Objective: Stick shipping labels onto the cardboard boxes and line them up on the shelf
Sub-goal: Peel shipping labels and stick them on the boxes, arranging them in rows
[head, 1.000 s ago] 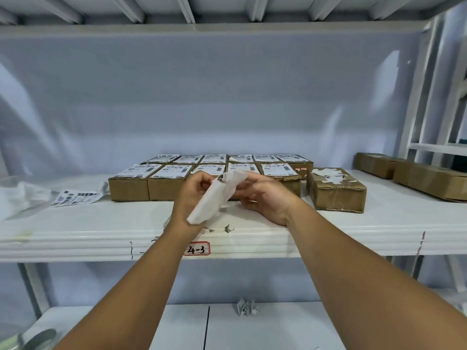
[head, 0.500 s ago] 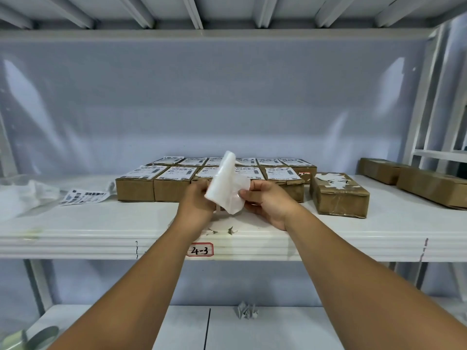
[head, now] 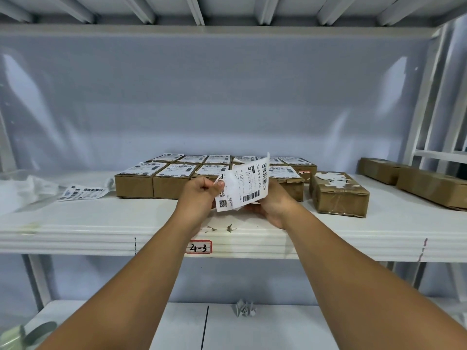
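My left hand [head: 199,192] pinches the left edge of the shipping label [head: 241,185] between thumb and forefinger, the other fingers curled in. My right hand [head: 276,205] grips the label's lower right corner from beneath. Most of its fingers are hidden behind the paper, so I cannot say exactly how they lie. The label is held in the air over the front edge of the shelf [head: 75,236], printed side toward me and tilted, barcodes running up its right side. A thin white strip shows behind its top right corner; it may be backing paper, but I cannot tell.

Just behind my hands, the labelled boxes [head: 134,184] sit packed edge to edge in two rows at the middle of the shelf, each with a label on top. Near them on the right stands an unlabelled box [head: 338,198], apart from the block, with torn white scraps stuck to its top. Two more brown boxes [head: 429,189] lie at the right end of the shelf.

Toward the left end a loose label [head: 80,192] lies flat beside a white plastic bag [head: 22,190]. Small paper scraps [head: 222,228] rest on the front edge below my hands, above a red-bordered tag [head: 198,247] reading 4-3. On the lower shelf [head: 278,329] lies a crumpled paper [head: 245,308].
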A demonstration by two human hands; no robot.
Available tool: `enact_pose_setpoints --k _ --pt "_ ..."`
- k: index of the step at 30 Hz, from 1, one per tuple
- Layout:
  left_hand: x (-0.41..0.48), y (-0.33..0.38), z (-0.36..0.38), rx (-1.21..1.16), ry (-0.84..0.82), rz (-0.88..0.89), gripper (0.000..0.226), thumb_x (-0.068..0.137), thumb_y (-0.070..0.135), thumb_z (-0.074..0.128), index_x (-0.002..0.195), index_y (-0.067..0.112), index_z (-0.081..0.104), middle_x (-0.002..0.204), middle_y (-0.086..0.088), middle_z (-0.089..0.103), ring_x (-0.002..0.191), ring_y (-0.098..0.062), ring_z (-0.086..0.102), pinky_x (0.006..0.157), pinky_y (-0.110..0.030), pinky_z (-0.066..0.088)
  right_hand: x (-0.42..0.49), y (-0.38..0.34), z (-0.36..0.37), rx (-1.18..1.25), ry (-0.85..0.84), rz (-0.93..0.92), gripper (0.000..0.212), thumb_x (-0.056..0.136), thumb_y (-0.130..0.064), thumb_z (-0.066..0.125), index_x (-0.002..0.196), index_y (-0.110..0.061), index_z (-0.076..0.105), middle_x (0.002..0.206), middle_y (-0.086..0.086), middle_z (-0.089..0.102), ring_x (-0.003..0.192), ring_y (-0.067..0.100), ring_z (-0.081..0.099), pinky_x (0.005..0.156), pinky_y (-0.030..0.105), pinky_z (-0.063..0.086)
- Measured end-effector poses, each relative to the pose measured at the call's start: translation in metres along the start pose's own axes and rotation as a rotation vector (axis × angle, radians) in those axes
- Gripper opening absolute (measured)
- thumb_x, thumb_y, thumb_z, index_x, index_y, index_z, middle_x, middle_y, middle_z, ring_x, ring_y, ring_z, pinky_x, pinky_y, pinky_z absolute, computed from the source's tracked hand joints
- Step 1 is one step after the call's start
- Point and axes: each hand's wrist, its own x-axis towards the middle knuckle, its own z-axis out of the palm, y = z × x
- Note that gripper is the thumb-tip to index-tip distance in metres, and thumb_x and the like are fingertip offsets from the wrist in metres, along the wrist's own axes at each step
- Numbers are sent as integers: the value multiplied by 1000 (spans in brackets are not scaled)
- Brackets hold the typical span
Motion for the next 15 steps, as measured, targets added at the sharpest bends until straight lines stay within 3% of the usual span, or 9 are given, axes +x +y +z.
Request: enact_pose_setpoints --k 4,7,10,15 --pt "1 1 1 -20 0 -31 26 93 14 57 69 7 50 77 -10 66 66 -21 64 44 -19 48 0 0 0 -7 -1 -17 34 96 2 37 87 -15 65 90 12 70 78 25 65 73 37 58" --pt "3 -1 0 -15 0 -40 26 93 15 57 69 8 50 77 -10 67 65 -21 63 51 -23 49 1 1 -1 20 11 13 27 97 1 38 100 -6 63 98 14 69 76 21 66 61 29 58" --pt "3 -1 0 -18 4 -34 26 93 15 57 68 8 51 78 -11 66 67 -23 63 57 -25 50 6 4 -1 30 59 47 26 97 0 44 119 9 53 116 23 64 86 25 65 65 32 59" --pt "4 -2 -2 -58 8 -56 26 93 14 56 69 8 51 75 -10 66 63 -21 63 52 -25 51 10 5 -1 45 111 64 27 97 0 43 121 11 50 118 24 62 88 26 63 65 34 59"
